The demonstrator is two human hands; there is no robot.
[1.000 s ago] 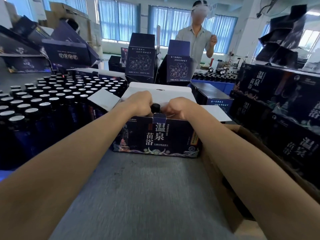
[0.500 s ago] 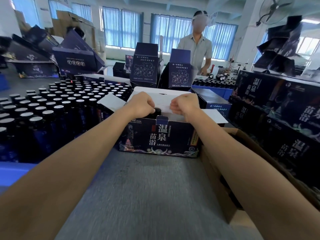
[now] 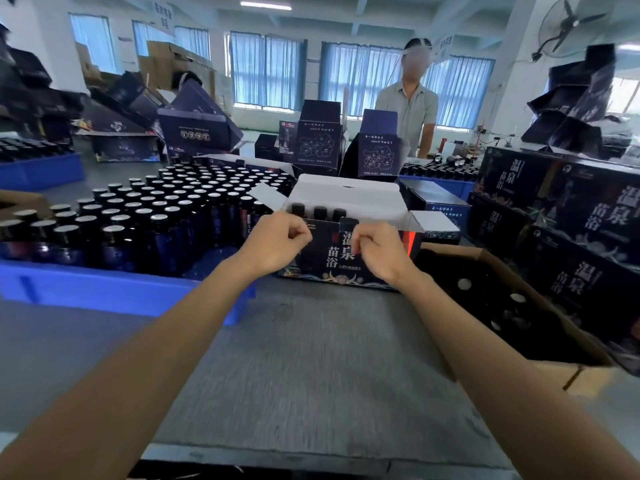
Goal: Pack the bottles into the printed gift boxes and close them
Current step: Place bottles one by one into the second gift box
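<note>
The left hand [image 3: 277,244] and right hand [image 3: 379,254] each make a tightly curled grip at the upper front wall of the open dark-blue printed cardboard gift box [image 3: 341,268]; whether either pinches its edge cannot be told. Between the two grips the box front reads 温泉 苗浴 in white. Just beyond them, three black-capped dark bottles [image 3: 320,213] stand inside the box, which rests on the grey tabletop [image 3: 311,358].

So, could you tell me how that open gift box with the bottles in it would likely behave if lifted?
Probably heavy for its size: the gift box already holds a row of bottles. Its card walls look thin and may flex, so supporting the base seems wise. With the lid open, tilting could let bottles tip out.
</note>
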